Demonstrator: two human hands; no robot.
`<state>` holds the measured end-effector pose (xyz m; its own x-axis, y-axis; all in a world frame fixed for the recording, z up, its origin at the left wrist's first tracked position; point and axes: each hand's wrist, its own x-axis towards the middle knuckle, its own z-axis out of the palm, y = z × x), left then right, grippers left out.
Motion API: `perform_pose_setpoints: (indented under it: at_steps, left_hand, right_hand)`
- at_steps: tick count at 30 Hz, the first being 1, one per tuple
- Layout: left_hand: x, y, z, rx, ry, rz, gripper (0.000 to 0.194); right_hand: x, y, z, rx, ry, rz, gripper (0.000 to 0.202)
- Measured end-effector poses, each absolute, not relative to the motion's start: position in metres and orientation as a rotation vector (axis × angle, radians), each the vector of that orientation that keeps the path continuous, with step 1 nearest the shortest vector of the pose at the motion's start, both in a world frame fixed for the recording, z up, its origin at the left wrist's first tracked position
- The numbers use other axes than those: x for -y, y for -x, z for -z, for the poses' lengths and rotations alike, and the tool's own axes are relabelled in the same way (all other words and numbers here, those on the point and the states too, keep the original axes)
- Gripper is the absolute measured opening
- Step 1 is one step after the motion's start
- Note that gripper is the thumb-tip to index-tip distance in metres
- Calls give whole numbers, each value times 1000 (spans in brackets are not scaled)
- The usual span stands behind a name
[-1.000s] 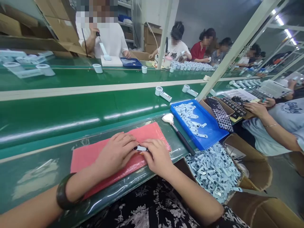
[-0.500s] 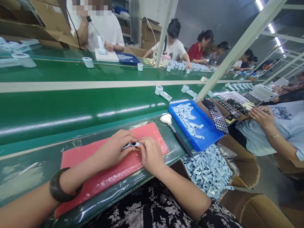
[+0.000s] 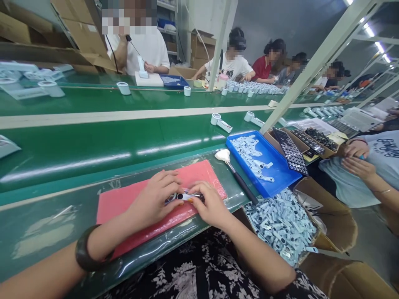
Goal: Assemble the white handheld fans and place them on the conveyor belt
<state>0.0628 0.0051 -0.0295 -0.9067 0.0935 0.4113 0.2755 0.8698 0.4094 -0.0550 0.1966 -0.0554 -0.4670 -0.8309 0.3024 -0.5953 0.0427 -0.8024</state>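
Note:
A small, narrow light-blue plastic piece [image 3: 186, 196] with a round black spot lies between my two hands, over a red mat [image 3: 121, 199]. My left hand [image 3: 160, 193] is curled around its left end, thumb along the near side. At the other end, the fingers and thumb of my right hand [image 3: 212, 203] pinch the piece, and those fingertips are a little blurred. Both hands rest low over the mat. Parts of the piece are covered by my fingers.
A blue tray [image 3: 271, 189] of light-blue pieces stands to the right, beside a black-handled tool [image 3: 241, 182] with a white padded head. Below is a cardboard box [image 3: 336, 220] near a heap of similar pieces [image 3: 280, 224]. Beyond runs a green conveyor [image 3: 93, 141]; co-workers sit around.
My right hand has shifted right along the piece, showing more of it. The view has turned slightly left. At the right, a co-worker's hands have come lower.

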Motion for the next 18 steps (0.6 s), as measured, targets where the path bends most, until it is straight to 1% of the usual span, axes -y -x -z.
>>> perform_pose_setpoints:
  at_steps: [1,3,5,6,9,13,18]
  left_hand:
    - [-8,-66,27,2700,244,661,15]
    - [-13,-72,25,2767,190,649,25]
    - [-19,-76,27,2797,169,568,33]
    - [-22,-78,29,2792,175,499,35]
    - [-27,-81,36,2751,185,345,33]
    - [-27,-82,41,2711,154,363,22]
    - [-23,-84,40,2759,201,337,24]
  right_hand:
    - [-200,55,53,-2062,1444,1369,13]
    - [-206,53,50,-2062,1421,1281,27]
    - [-208,52,46,-2075,1428,1157,42]
    - [-208,51,44,-2077,1440,1093,46]
    - [-205,48,42,-2103,1462,970,45]
    - [-198,42,49,-2227,1470,936,41]
    - [-198,43,55,-2213,1596,928,45]
